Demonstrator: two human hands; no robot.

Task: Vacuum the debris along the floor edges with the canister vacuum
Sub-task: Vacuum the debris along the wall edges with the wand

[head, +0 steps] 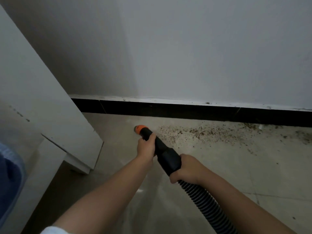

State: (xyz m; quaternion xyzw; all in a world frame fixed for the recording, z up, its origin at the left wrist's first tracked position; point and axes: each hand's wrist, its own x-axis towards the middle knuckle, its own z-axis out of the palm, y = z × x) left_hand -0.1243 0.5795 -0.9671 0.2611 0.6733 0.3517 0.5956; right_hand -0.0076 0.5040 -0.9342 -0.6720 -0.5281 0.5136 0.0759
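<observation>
A black vacuum wand (166,155) with an orange nozzle tip (139,129) points down at the beige tiled floor near the wall. My left hand (146,148) grips the wand just behind the tip. My right hand (187,168) grips the wand's thick rear end, where the ribbed black hose (204,205) begins and runs off toward the bottom edge. Brown crumbly debris (202,132) lies scattered along the floor edge to the right of the tip, below the black skirting (168,110). The canister itself is out of sight.
A white cabinet (55,115) on short feet stands at the left, its corner close to the nozzle. A white wall (185,48) rises above the skirting. A blue object (8,179) shows at the left edge. Open floor (253,174) stretches to the right.
</observation>
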